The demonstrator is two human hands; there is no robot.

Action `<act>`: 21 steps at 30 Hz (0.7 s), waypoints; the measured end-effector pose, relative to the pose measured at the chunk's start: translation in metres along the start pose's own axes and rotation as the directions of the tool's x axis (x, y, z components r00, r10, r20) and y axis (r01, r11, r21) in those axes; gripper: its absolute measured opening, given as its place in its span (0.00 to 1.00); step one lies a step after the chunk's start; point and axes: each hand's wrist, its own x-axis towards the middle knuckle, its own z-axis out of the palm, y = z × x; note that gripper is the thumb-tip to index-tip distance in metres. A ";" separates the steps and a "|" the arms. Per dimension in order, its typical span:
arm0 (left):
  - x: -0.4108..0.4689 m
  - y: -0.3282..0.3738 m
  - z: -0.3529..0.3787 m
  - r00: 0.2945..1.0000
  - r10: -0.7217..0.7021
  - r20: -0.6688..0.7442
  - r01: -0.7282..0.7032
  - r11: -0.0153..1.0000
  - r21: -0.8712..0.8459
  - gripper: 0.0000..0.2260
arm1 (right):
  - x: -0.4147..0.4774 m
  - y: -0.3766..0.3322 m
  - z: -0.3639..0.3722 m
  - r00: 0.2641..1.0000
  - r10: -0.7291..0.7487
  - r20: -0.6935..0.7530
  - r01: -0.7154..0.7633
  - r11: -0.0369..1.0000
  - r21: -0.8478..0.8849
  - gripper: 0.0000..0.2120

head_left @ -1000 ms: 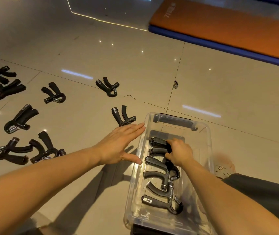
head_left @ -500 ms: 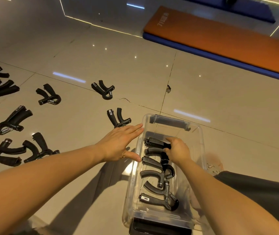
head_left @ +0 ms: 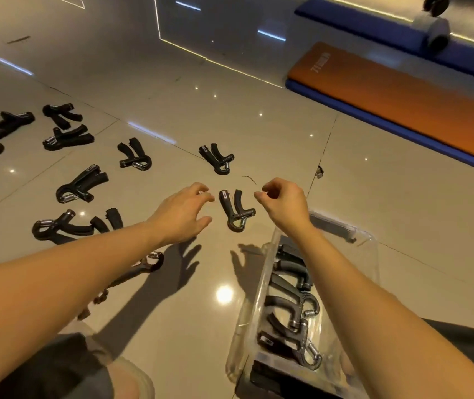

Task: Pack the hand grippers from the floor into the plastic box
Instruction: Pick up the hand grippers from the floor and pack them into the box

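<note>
A black hand gripper [head_left: 235, 210] lies on the tiled floor just beyond the clear plastic box [head_left: 369, 254]. My left hand [head_left: 182, 213] hovers to its left, fingers spread and curled toward it, holding nothing. On the gripper's right is my right hand [head_left: 283, 204], fingers loosely curled and empty, not touching it. Several black grippers [head_left: 290, 306] lie stacked inside the box under my right forearm. Another gripper [head_left: 217, 158] rests farther out, and several more [head_left: 81, 184] are scattered on the floor to the left.
An orange and blue exercise mat [head_left: 402, 105] lies at the far right. A gripper [head_left: 143, 267] sits partly hidden under my left forearm. My knees in dark shorts [head_left: 57, 367] frame the bottom edge. A small floor fitting [head_left: 319, 171] sits at a tile joint.
My right hand has come out of the box and moved forward beside the nearest gripper on the floor. My left hand advanced and curled its fingers. The view tilted left and forward.
</note>
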 end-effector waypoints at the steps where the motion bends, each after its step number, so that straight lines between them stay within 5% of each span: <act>1: -0.008 -0.016 0.000 0.999 -0.045 0.008 0.045 0.999 0.008 0.22 | 0.003 -0.004 0.016 0.999 0.008 0.040 -0.008 1.000 -0.014 0.14; 9: -0.090 -0.129 0.023 0.916 -0.352 0.195 0.361 0.932 -0.014 0.26 | 0.019 0.001 0.140 0.882 0.142 0.450 -0.100 0.988 -0.115 0.35; 15: -0.107 -0.156 0.062 0.863 -0.409 0.296 0.396 0.912 0.106 0.26 | 0.050 0.034 0.168 0.915 0.177 0.363 0.023 0.874 -0.485 0.40; 21: -0.106 -0.163 0.096 0.890 -0.373 0.264 0.317 0.920 0.230 0.32 | 0.070 0.053 0.180 0.931 0.230 0.285 -0.019 0.807 -0.590 0.42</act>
